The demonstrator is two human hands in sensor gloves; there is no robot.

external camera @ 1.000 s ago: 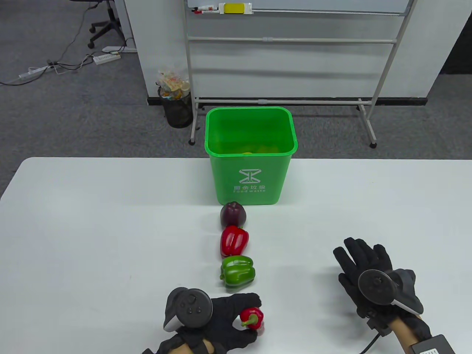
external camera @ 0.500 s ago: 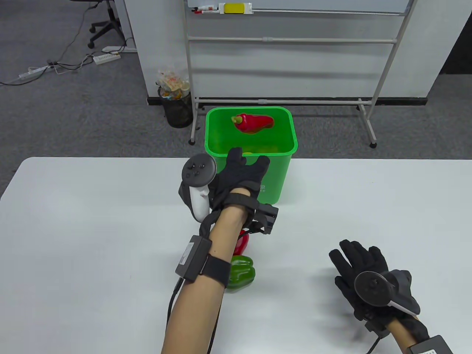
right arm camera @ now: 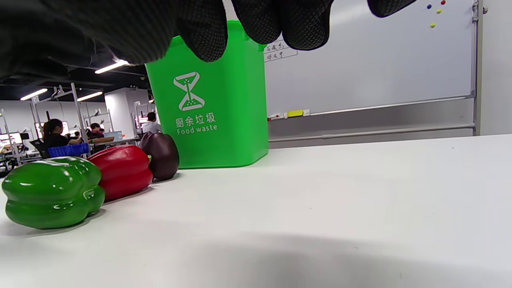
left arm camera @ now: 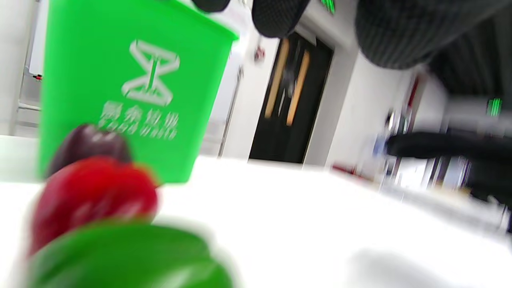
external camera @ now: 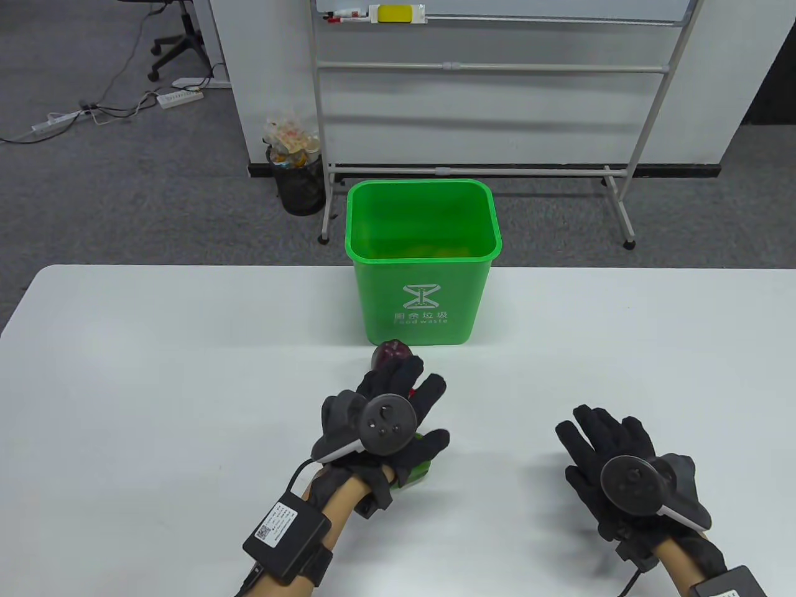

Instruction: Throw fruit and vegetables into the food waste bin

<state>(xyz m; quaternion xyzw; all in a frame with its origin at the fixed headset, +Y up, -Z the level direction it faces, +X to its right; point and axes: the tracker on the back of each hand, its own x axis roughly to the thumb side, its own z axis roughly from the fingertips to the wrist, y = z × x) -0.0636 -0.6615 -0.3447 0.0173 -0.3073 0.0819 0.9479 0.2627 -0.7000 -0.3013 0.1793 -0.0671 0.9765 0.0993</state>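
Three peppers (right arm camera: 120,170) lined before bin (external camera: 423,273); left hand (external camera: 388,423) spread above them.

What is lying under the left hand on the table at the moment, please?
The green pepper and red pepper lie under the left hand, mostly covered from above. Whether the fingers touch them cannot be seen.

Both hands are covered by black knit sensor gloves with a fine dotted texture on the fingertips (right arm camera: 208,38). On the back of the left hand (external camera: 385,423) a dark grey round tracker is strapped, marked by small buttons and ending in a pale grey handle; a matching tracker is carried on the right hand (external camera: 622,466). Bare skin is seen at both forearms. A black box (external camera: 286,538) with a white label — held by a black strap — is worn on the left forearm, and black cables are led from each wrist.
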